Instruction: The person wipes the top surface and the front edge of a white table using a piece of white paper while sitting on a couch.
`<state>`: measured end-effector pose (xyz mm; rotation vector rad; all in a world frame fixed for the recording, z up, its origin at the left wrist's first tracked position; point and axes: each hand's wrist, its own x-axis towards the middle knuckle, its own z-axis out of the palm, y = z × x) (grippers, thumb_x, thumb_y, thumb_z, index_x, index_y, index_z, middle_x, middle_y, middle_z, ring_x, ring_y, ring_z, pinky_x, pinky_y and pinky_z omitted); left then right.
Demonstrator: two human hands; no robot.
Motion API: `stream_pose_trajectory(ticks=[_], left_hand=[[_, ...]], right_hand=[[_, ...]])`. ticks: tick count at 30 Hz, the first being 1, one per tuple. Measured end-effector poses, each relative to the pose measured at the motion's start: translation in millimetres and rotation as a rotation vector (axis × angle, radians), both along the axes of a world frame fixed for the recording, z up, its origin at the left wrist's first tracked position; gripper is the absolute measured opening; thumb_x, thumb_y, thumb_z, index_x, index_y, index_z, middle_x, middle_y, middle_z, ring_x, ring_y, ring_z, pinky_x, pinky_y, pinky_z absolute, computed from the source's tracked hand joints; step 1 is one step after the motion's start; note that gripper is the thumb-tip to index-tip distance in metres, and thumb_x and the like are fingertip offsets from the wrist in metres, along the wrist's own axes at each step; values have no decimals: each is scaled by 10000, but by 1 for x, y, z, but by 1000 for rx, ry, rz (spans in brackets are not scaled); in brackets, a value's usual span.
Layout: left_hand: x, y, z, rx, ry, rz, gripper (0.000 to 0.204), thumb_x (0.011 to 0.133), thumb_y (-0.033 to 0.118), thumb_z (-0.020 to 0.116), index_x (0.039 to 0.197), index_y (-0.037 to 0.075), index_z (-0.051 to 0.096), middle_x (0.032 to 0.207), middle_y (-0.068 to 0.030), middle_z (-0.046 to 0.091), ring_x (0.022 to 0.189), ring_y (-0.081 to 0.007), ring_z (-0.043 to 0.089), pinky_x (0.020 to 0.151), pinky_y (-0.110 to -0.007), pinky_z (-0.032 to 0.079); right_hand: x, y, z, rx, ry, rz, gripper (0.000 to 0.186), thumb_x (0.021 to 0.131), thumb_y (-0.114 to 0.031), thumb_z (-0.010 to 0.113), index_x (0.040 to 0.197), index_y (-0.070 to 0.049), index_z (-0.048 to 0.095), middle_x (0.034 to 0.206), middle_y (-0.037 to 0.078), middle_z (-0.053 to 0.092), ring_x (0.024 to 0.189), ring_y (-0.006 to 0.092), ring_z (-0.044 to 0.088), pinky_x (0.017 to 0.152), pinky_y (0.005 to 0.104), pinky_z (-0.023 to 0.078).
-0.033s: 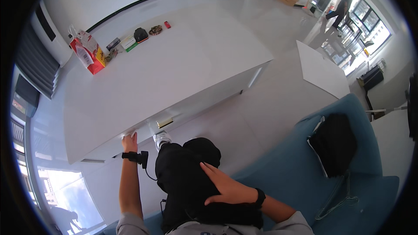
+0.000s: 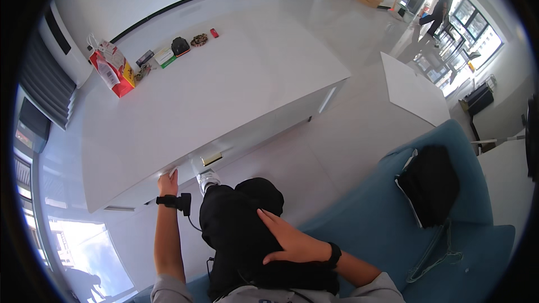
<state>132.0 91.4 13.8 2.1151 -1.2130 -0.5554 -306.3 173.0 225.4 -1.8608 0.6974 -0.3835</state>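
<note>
At the front edge of a long white table, my left hand has its fingers bent against the table's front. A small white bit shows by the fingertips, too small to name; the rest of the grip is hidden. A black band with a small box and cable is strapped to that wrist. My right hand lies flat over my black-trousered leg, fingers out and holding nothing, with a black band round its wrist. Right of my left hand, a gold-coloured handle sits on the table's front, above my white shoe.
Along the table's far side stand a red paper bag, small boxes, a black rounded item and a red item. On the right, a blue sofa bears folded black clothing and hangers. Another person stands far off.
</note>
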Motion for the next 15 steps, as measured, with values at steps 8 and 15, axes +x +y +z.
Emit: stream_pose_trajectory(ticks=[8, 15], left_hand=[[-23, -7, 57, -65, 226, -188, 330, 953, 171, 514, 1132, -97, 587, 1098, -195, 652, 1017, -261, 633, 939, -305, 483], [-36, -29, 31, -258, 1678, 352, 254, 910, -57, 348, 1136, -167, 383, 1270, -277, 456, 1221, -389, 460, 1088, -481, 393]], right_hand=[[2, -2, 8, 39, -37, 11, 1093, 768, -481, 725, 1480, 22, 67, 1489, 280, 168, 1379, 412, 208, 1125, 424, 212], [-1, -3, 16, 92, 4, 1, 1118, 741, -404, 779, 1482, 15, 54, 1494, 264, 167, 1385, 400, 209, 1125, 420, 221]])
